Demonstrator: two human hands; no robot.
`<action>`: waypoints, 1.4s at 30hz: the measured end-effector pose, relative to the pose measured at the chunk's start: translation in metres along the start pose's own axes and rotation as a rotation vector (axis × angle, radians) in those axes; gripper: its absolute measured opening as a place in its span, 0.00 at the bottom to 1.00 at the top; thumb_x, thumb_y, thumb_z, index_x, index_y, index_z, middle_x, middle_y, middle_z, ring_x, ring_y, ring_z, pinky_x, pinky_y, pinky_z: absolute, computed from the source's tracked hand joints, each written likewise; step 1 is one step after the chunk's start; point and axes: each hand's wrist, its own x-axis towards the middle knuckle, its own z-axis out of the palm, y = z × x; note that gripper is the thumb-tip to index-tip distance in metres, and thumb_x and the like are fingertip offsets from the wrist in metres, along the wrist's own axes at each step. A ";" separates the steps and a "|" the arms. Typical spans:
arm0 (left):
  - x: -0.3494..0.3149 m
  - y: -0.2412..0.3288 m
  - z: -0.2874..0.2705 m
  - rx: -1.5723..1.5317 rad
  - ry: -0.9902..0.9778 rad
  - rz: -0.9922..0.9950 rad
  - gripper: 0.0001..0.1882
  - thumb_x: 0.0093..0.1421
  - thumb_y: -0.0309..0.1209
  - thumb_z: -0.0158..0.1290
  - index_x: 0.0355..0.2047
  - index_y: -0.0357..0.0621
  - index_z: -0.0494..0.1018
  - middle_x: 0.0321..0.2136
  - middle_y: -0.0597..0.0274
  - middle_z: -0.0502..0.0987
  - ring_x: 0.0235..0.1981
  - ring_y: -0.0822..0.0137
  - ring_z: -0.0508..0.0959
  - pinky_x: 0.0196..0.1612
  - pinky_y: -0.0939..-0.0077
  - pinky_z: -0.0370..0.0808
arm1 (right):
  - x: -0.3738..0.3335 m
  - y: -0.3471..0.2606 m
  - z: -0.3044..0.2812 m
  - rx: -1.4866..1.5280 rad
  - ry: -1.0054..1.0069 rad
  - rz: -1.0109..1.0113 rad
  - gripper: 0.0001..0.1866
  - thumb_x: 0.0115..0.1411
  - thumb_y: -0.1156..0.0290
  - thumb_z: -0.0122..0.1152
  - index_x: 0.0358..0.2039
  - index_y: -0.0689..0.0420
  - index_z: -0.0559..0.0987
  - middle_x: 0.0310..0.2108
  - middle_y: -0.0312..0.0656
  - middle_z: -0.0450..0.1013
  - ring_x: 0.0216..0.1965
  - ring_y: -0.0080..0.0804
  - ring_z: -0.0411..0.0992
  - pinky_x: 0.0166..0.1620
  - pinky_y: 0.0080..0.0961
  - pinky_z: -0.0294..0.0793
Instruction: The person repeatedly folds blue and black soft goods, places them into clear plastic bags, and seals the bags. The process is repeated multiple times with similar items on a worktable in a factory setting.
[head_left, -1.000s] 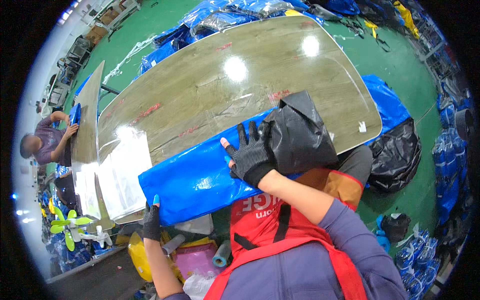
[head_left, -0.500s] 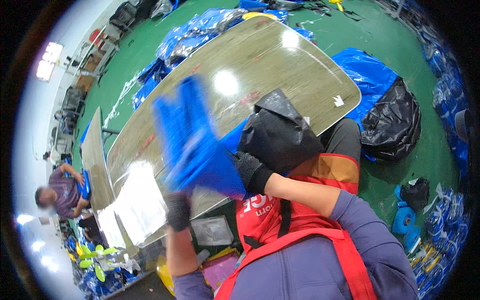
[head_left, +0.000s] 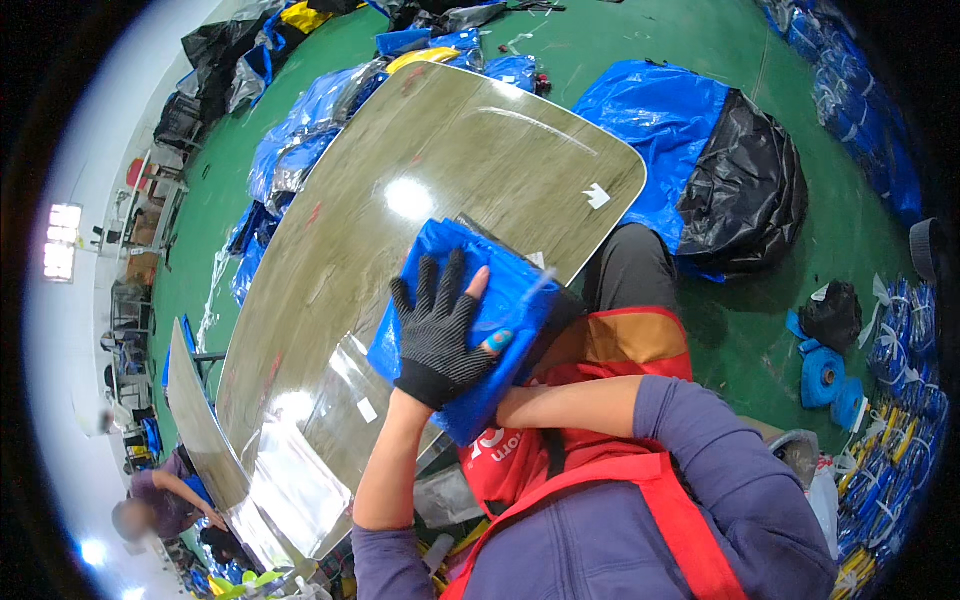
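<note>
A blue plastic sheet (head_left: 517,300), folded into a thick flat bundle, lies at the near edge of the wood-grain table. Black material (head_left: 566,314) shows along its right side. On top of it my left hand (head_left: 440,325) is pressed flat, fingers spread, in a dark dotted glove that leaves some fingertips bare. A blue-green wrap circles the thumb. My right forearm (head_left: 575,405) reaches in from the right to the bundle's lower edge. The right hand itself is hidden beneath or behind the bundle, so its fingers do not show.
The table (head_left: 480,140) carries a clear plastic bag (head_left: 295,480) at its near left. A blue-and-black sack (head_left: 690,170) stands on the floor to the right. Blue rolls (head_left: 822,376) and bundled straps (head_left: 895,450) lie farther right. Another person (head_left: 165,500) works at far left.
The blue sheet, lifted and blurred before, now lies folded over the black material. My left hand has come up onto it; my right hand has gone out of sight. The view has shifted.
</note>
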 end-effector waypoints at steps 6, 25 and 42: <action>0.019 -0.001 0.005 -0.212 -0.031 0.040 0.46 0.51 0.64 0.47 0.62 0.43 0.58 0.63 0.35 0.52 0.66 0.38 0.48 0.65 0.42 0.36 | -0.001 0.004 0.006 -0.004 -0.040 -0.004 0.18 0.60 0.63 0.48 0.49 0.55 0.72 0.50 0.50 0.69 0.50 0.44 0.68 0.55 0.39 0.63; 0.018 -0.001 0.034 -0.532 0.117 0.012 0.43 0.56 0.53 0.49 0.64 0.39 0.52 0.64 0.36 0.51 0.67 0.43 0.46 0.67 0.52 0.36 | -0.028 -0.064 -0.106 -0.863 0.356 0.060 0.33 0.53 0.49 0.55 0.51 0.63 0.67 0.50 0.59 0.65 0.52 0.53 0.64 0.53 0.52 0.60; 0.041 -0.111 0.019 -1.050 -0.356 -0.109 0.33 0.64 0.52 0.40 0.64 0.50 0.56 0.60 0.52 0.64 0.63 0.57 0.61 0.63 0.60 0.57 | -0.069 -0.012 -0.151 -1.074 0.201 -0.304 0.32 0.45 0.62 0.66 0.54 0.48 0.71 0.52 0.53 0.69 0.53 0.52 0.68 0.56 0.53 0.62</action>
